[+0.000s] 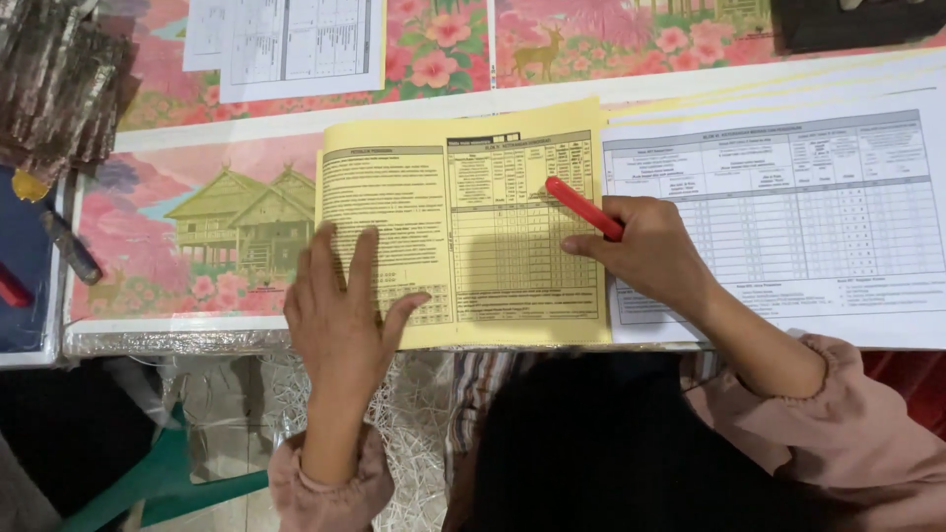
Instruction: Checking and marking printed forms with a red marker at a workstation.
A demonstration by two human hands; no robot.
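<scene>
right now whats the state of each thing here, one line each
yellow form: flat on the table, pinned by one hand
left hand: spread flat on the form's lower left
right hand: closed around a pen
red pen: held tilted over the form's table
white form: flat, beside the yellow one
white sheets: flat at the top
</scene>
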